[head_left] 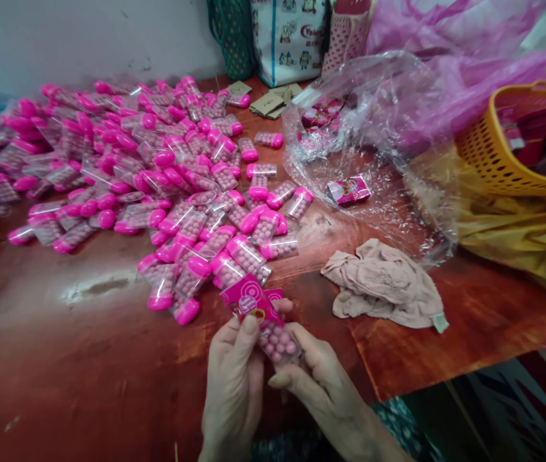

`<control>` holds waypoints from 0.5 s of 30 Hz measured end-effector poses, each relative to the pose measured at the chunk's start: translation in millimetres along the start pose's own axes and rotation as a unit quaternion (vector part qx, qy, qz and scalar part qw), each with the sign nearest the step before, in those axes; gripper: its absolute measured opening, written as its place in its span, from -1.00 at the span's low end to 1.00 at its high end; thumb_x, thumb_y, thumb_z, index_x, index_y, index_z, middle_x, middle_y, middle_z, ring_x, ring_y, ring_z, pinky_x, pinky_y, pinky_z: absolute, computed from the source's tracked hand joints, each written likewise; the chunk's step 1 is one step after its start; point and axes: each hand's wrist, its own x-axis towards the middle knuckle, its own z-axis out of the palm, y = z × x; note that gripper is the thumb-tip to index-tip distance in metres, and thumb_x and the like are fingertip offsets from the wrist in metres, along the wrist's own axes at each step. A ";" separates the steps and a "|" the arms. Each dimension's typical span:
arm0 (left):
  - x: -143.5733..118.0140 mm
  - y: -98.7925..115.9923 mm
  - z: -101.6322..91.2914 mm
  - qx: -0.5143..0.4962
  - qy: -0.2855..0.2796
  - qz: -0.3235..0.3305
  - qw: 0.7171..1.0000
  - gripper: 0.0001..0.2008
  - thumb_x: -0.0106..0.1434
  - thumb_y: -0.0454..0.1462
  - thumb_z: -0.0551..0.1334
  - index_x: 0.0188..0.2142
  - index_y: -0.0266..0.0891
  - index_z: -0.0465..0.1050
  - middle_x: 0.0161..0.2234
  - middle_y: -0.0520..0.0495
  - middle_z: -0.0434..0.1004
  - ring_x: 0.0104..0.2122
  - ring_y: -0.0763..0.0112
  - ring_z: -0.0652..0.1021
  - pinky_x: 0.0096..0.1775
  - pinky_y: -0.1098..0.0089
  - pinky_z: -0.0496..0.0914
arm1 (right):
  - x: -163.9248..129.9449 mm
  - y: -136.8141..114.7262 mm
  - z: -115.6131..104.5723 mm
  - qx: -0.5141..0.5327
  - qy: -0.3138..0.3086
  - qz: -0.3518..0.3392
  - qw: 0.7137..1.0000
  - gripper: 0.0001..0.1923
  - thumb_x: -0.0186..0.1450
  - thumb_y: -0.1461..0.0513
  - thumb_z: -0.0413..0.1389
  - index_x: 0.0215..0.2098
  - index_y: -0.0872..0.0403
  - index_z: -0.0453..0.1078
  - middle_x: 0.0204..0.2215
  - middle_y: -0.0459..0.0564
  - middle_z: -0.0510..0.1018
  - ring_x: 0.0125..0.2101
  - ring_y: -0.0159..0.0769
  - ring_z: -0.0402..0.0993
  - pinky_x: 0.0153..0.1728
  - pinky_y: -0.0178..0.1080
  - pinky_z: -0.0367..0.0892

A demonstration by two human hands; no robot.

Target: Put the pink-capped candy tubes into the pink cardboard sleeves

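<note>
Setting: A worn reddish-brown wooden table (85,359) is seen from above, at the near edge of which two bare hands are at work.

Left hand: The left hand (231,385) is closed around a small clear plastic candy container filled with pink balls (280,343), with the thumb pressed on a bright pink printed paper label (248,300).

Right hand: The right hand (323,385) is held against the lower side of the same container, its fingers curled to pinch and steady it.

Position of the held item: The container is held just above the table's near edge, between both hands, with the label folded over its top end.

Handling advice: By the look of it, the label would best be kept square to the container's top and pressed flat by the thumb while the body is steadied from below.

Pile: A wide heap of clear candy containers with pink caps (157,173) is spread across the left and middle of the table, its near edge just beyond the hands.

Other things: A crumpled beige cloth (388,285) lies to the right of the hands. A loose clear plastic bag (373,128) with one pink label packet (348,190) on it is farther back, beside a yellow perforated plastic basket (498,154).

Obstructions: The heap lies close in front of the hands; the cloth lies apart.
</note>
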 end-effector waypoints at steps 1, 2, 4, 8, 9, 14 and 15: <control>-1.0 0.5 0.5 0.004 0.006 -0.005 1.000 -0.85 0.05 -0.23 0.35 -0.44 -0.31 0.57 -0.45 -0.12 0.61 -0.53 0.38 0.54 -0.44 0.43 0.45 | -0.7 -0.4 -0.1 0.011 -0.010 0.002 1.000 -0.90 0.28 0.22 0.06 -0.37 0.07 0.25 -0.59 -0.23 0.29 -0.59 -0.49 0.18 -0.56 -0.43 0.13; -2.9 0.0 1.4 0.008 0.011 -0.009 1.000 -0.84 0.06 -0.22 0.34 -0.43 -0.31 0.57 -0.47 -0.10 0.60 -0.58 0.44 0.50 -0.50 0.46 0.43 | -1.2 -0.8 0.1 0.015 -0.015 0.004 1.000 -0.89 0.29 0.23 0.05 -0.40 0.07 0.24 -0.60 -0.23 0.28 -0.61 -0.49 0.18 -0.57 -0.43 0.12; -8.4 -3.5 3.2 0.020 0.011 -0.026 0.999 -0.81 0.10 -0.20 0.31 -0.38 -0.32 0.57 -0.52 -0.06 0.56 -0.68 0.56 0.39 -0.62 0.54 0.33 | -1.5 -1.6 0.9 0.013 -0.006 0.000 1.000 -0.85 0.28 0.24 0.05 -0.44 0.08 0.24 -0.64 -0.23 0.27 -0.63 -0.50 0.18 -0.59 -0.44 0.11; -17.3 -13.4 3.5 0.036 -0.010 -0.064 0.997 -0.78 0.13 -0.17 0.29 -0.33 -0.30 0.56 -0.63 0.05 0.42 -0.75 0.67 0.25 -0.72 0.61 0.18 | -0.1 -1.0 2.1 0.015 0.030 -0.017 0.999 -0.83 0.29 0.18 0.04 -0.41 0.10 0.32 -0.68 -0.24 0.24 -0.70 -0.53 0.11 -0.66 -0.44 0.07; -18.1 -15.0 3.1 0.036 -0.013 -0.070 0.997 -0.76 0.14 -0.16 0.29 -0.31 -0.30 0.56 -0.64 0.06 0.40 -0.74 0.68 0.24 -0.71 0.62 0.17 | 0.3 -0.3 2.2 0.015 0.036 -0.018 0.999 -0.81 0.30 0.16 0.03 -0.40 0.10 0.33 -0.68 -0.24 0.25 -0.70 -0.53 0.10 -0.68 -0.45 0.06; -17.7 -18.6 3.6 0.036 -0.036 -0.086 0.995 -0.73 0.16 -0.14 0.25 -0.27 -0.32 0.56 -0.73 0.11 0.25 -0.76 0.66 0.21 -0.70 0.59 0.17 | 2.5 5.1 3.8 0.010 0.060 0.014 0.998 -0.72 0.28 0.09 0.04 -0.49 0.11 0.31 -0.71 -0.23 0.23 -0.72 -0.53 0.10 -0.72 -0.45 0.01; -17.6 -19.1 4.4 0.036 -0.041 -0.086 0.995 -0.73 0.17 -0.14 0.25 -0.27 -0.31 0.56 -0.75 0.12 0.22 -0.77 0.64 0.21 -0.70 0.58 0.18 | 3.0 6.1 4.7 0.011 0.062 0.017 0.998 -0.71 0.28 0.10 0.04 -0.51 0.11 0.29 -0.72 -0.23 0.22 -0.72 -0.53 0.09 -0.72 -0.45 0.01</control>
